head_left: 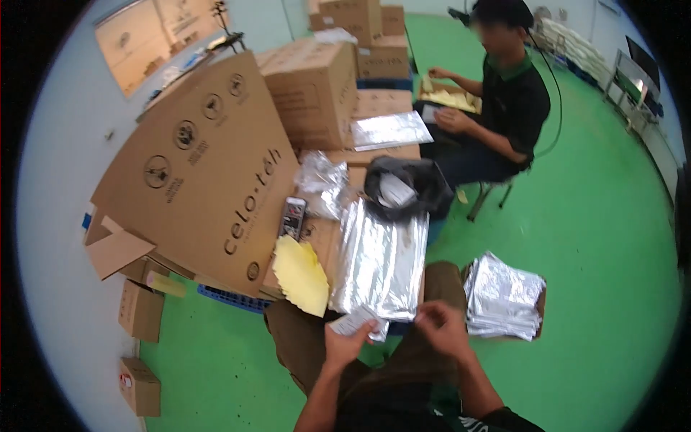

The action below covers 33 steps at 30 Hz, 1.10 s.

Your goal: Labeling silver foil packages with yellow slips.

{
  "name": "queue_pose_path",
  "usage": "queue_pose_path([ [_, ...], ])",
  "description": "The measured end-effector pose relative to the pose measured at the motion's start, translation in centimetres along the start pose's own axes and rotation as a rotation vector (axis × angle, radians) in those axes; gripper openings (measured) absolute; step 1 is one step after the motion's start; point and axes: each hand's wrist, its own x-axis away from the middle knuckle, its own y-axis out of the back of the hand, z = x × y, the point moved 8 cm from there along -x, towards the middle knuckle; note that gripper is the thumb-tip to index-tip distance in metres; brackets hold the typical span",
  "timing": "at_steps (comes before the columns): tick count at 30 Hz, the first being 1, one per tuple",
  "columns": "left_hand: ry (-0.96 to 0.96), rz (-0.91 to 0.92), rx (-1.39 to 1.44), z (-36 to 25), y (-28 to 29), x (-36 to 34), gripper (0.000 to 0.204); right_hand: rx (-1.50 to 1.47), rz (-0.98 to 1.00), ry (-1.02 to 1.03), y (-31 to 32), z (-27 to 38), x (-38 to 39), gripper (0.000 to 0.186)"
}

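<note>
My left hand (pixel 347 345) is closed around a few white printed slips (pixel 354 322), thumb on top, just off the near edge of the foil bags. A flat stack of silver foil bags (pixel 381 259) lies in front of me on a cardboard box. At the stack's near right corner is my right hand (pixel 443 331), its fingers curled together; whether they pinch a bag is too blurred to see. Left of the stack rests a torn yellow paper sheet (pixel 300 275). A black bag (pixel 425 176) with something white inside sits on the stack's far end.
More foil bags (pixel 505 295) fill a carton on the floor at right. A dark phone-like device (pixel 292 217) and crumpled clear plastic (pixel 322 180) lie beyond the yellow sheet. A large open carton (pixel 194 173) rises at left. Across from me sits a person (pixel 504 108) holding a slip.
</note>
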Motion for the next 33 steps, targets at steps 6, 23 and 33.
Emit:
queue_pose_path([
  [6, -0.053, 0.027, 0.092, 1.1, 1.6, 0.5, 0.012, 0.000, 0.265, 0.034, -7.8, 3.0, 0.0, 0.019],
  [23, -0.190, 0.129, 0.142, -1.2, 2.3, 3.2, 0.015, -0.171, 0.559, -0.095, -9.7, 3.8, 1.2, 0.018],
  [33, -0.013, 0.159, -0.015, 0.1, 3.2, 2.9, 0.027, -0.159, 0.562, -0.083, -10.0, 4.9, 1.2, 0.021],
])
